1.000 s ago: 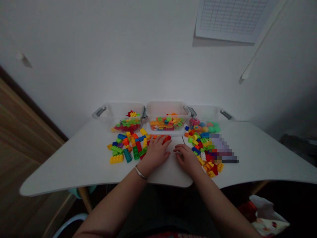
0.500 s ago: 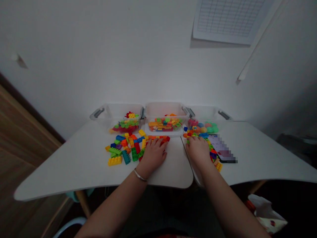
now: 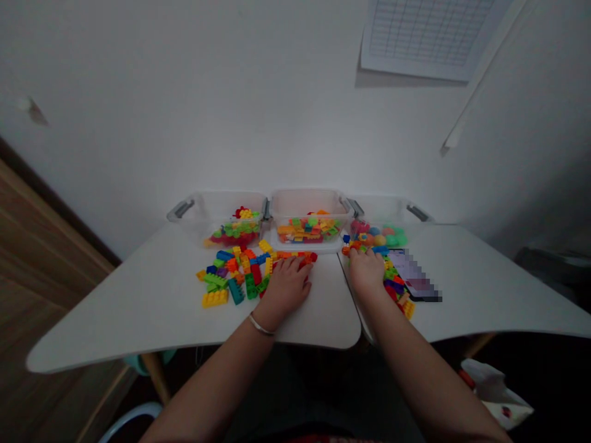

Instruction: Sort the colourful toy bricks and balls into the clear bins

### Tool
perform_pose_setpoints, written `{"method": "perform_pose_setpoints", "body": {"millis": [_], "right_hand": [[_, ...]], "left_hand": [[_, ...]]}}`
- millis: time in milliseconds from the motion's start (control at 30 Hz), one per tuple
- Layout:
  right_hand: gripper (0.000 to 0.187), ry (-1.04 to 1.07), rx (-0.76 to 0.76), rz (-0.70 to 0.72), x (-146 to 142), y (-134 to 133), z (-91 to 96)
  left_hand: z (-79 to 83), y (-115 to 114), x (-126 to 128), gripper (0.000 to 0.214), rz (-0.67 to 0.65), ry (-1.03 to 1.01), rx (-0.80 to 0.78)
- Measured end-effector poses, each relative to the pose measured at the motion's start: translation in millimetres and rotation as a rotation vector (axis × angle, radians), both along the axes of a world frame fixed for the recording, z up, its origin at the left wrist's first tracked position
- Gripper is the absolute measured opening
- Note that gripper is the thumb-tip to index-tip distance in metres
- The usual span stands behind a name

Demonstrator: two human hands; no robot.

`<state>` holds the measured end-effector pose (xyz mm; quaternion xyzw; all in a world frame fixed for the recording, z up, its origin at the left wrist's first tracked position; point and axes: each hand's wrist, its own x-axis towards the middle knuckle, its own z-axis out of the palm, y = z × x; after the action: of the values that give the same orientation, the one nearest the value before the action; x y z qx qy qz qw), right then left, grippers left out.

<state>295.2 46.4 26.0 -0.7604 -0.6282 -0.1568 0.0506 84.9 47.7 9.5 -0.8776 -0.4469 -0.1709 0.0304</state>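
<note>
My left hand (image 3: 289, 280) lies over the right end of a loose pile of colourful toy bricks (image 3: 236, 290), its fingers spread and the thumb apart. The fingertips touch a row of red and orange bricks (image 3: 300, 255), partly covered by the hand. Over a second group of bricks, my right hand (image 3: 368, 271) has its fingers curled down at the far end, by orange bricks (image 3: 346, 250) and a blue brick (image 3: 381, 250). What its fingertips hold, if anything, is hidden. More bricks (image 3: 406, 306) show beside the right wrist.
Three clear bins stand along the wall: the left bin (image 3: 221, 203) and middle bin (image 3: 307, 200) contain colourful pieces, the right bin (image 3: 388, 209) round ones. A phone (image 3: 410, 277) lies right of the bricks. A seam splits the white tabletop (image 3: 152, 307). A paper chart (image 3: 425, 37) hangs above.
My right hand has shifted slightly away from me, and its fingers have curled in more. More bricks show beside its wrist. My left hand has stayed in place.
</note>
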Motion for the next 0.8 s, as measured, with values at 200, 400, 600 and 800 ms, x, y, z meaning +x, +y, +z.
{"method": "perform_pose_setpoints", "body": {"millis": [200, 400, 600, 800], "right_hand": [[0.021, 0.137, -0.008, 0.155, -24, -1, 5.8], [0.019, 0.273, -0.034, 0.275, -57, -4, -2.6], [0.033, 0.304, 0.036, 0.347, -51, -21, -3.4], [0.034, 0.146, 0.199, 0.174, -5, -69, -1.9]], "left_hand": [[-2.9, 3, 1, 0.051, 0.015, -0.065, 0.008], [-4.2, 4, 1, 0.052, 0.037, -0.091, -0.002], [-4.7, 4, 0, 0.05, 0.023, -0.096, 0.009], [-3.4, 2, 0, 0.05, 0.011, -0.077, 0.005]]}}
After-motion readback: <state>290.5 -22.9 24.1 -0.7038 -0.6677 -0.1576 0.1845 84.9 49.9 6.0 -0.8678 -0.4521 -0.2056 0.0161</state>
